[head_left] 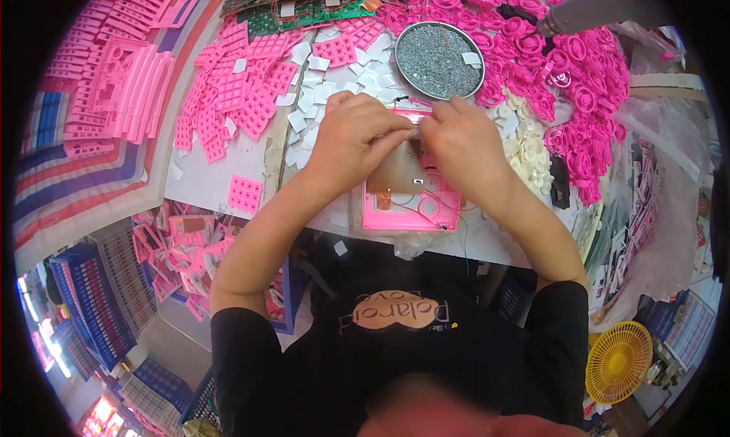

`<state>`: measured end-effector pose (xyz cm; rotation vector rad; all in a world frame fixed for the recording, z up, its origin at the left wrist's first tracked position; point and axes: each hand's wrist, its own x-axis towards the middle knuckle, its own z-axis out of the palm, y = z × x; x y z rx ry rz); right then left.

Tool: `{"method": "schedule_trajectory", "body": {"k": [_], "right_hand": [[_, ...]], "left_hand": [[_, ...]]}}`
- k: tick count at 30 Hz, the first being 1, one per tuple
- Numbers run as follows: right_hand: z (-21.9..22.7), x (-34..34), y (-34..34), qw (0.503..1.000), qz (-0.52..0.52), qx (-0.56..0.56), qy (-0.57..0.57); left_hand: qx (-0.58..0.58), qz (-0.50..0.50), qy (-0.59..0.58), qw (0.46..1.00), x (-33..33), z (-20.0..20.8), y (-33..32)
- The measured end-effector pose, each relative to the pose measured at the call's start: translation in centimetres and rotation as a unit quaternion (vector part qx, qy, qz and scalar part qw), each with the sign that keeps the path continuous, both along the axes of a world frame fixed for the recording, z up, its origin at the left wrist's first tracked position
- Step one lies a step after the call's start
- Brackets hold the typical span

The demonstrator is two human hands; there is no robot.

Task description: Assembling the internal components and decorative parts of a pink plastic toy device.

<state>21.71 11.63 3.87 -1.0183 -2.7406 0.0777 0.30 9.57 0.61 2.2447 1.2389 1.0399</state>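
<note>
Two bare hands meet over a pink rectangular plastic casing [399, 220] on the white worktable [490, 235].
Its long axis runs away from the person's body, one short end facing the body and the other lying beneath the fingers; a flat grey-brown board [397, 167] covers part of its middle. The left hand [361, 133] brings thumb and fingers together at the casing's far end, and the right hand [462, 139] curls its fingers in just beside them; what, if anything, they pinch is hidden. Just beyond stands a round, rimmed metal tray [397, 63] filled with tiny grey pieces [437, 61]. Left of the body, below table height, a blue plastic crate [287, 296] holds jumbled pink plastic parts [190, 235]. At lower right sits a yellow round slatted plastic basket [620, 361].
</note>
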Motion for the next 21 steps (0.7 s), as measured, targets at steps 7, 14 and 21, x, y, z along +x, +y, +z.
{"method": "schedule_trajectory", "body": {"k": [7, 14, 21], "right_hand": [[0.0, 0.7, -6.0, 0.992, -0.064, -0.079, 0.07], [-1.0, 1.0, -6.7, 0.975, -0.137, -0.086, 0.15], [-0.2, 0.8, -6.5, 0.976, -0.145, -0.095, 0.134]], "left_hand": [[-0.06, -0.017, 0.063, 0.996, 1.7, 1.4, -0.2], [-0.045, -0.098, 0.209, 0.972, 3.3, 2.1, 1.3], [-0.078, -0.15, 0.358, 0.918, 5.9, 2.8, 2.0]]}}
